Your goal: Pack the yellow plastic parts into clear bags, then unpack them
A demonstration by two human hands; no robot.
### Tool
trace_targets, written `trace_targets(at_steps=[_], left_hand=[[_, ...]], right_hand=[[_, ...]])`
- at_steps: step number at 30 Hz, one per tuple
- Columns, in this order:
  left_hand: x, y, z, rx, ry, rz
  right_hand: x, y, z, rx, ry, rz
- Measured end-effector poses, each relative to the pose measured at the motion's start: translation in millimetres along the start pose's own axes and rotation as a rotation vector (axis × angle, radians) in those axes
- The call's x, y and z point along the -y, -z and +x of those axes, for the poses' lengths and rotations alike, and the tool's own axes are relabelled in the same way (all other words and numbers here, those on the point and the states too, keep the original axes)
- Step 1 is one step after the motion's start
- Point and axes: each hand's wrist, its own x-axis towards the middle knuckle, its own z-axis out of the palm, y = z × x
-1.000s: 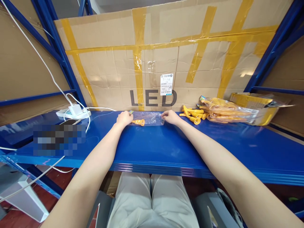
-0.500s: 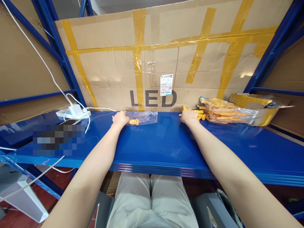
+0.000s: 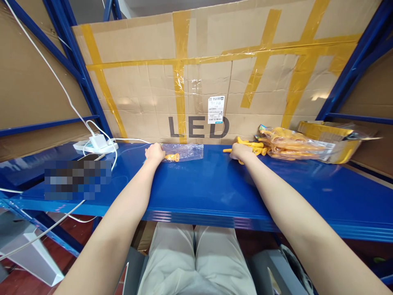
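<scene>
My left hand (image 3: 155, 153) rests on the blue shelf, its fingers closed on the near end of a clear plastic bag (image 3: 193, 151). A yellow plastic piece with a flared, hollow end (image 3: 172, 157) sticks out beside those fingers, over or inside the bag; I cannot tell which. Further right, my right hand (image 3: 240, 151) is closed round another yellow piece, whose thin end (image 3: 227, 150) pokes out to the left. Several loose yellow pieces (image 3: 256, 145) lie right behind this hand. Its fingertips are mostly hidden by the back of the hand.
A clear bag full of yellow pieces (image 3: 290, 143) lies beside an open, yellow-taped carton (image 3: 346, 143). Behind stands a big cardboard sheet (image 3: 138, 98) marked LED. On the left are a white power strip (image 3: 98, 143), cables and a blurred dark device (image 3: 73, 174). Blue posts frame both sides.
My right hand has shifted slightly left and toward me, with the thin end of a yellow piece now pointing out to the left. My left hand stays on the bag.
</scene>
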Motion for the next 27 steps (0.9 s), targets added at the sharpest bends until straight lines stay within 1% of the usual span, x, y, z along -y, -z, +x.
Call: trace_targets(at_steps=[1,3,6,8,11,14,17,19,23,27], left_hand=[[0,-0.6,0,-0.003,-0.002,0.0],[1,-2.4,1,0.001,-0.012,-0.002],[3,-6.6,3,0.025,-0.074,-0.01],[4,-10.1,5,0.041,-0.117,-0.007],[7,-14.8,8,0.053,-0.13,0.018],[9,-17.4,11,0.063,-0.147,0.034],[10,-17.4,11,0.075,-0.163,0.038],[10,-16.6,10,0.09,-0.166,0.034],[9,-15.3,9,0.105,-0.166,0.023],[8,-15.4,10,0.106,-0.164,0.028]], right_hand=[[5,2,-2,0.058,0.002,0.001],[12,4,-6,0.116,0.083,-0.005],[18,3,-9,0.092,0.261,0.032],[20,3,-10,0.072,0.308,0.043],[20,8,-13,0.089,0.262,-0.031],[18,18,-17,0.163,0.175,-0.112],[17,26,-20,0.205,0.151,-0.139],[17,29,-21,0.17,0.162,-0.135],[21,36,-27,0.021,0.187,-0.127],[27,44,-37,-0.074,0.185,-0.087]])
